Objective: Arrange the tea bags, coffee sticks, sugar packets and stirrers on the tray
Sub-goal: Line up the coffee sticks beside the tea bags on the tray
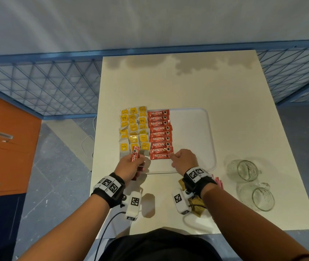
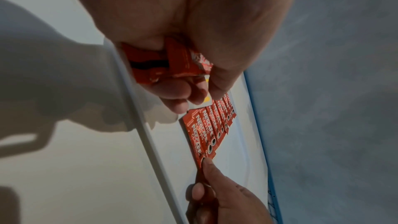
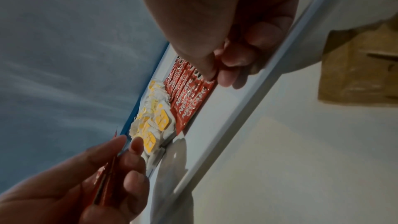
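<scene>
Pinched spare coffee sticks (image 1: pixel 135 154) in left grip (image 1: pixel 130 167), nipped end of laid stick (image 1: pixel 159 156) with right grip (image 1: pixel 184 159). Looked light, slippery; probably best taken endwise.

**Fenced-off lab or recording bay**

Cream bench (image 1: pixel 187 87) penned by blue wire-mesh fencing (image 1: pixel 46 81), plain white backdrop (image 1: pixel 150 21) behind. Orange drawer cabinet (image 1: pixel 5 147) on speckled grey floor (image 1: pixel 55 166). Wristbands (image 1: pixel 110 185) carry black-and-white marker squares and small white camera units (image 1: pixel 134 204) — tracking gear, points to a data-capture lab.
</scene>
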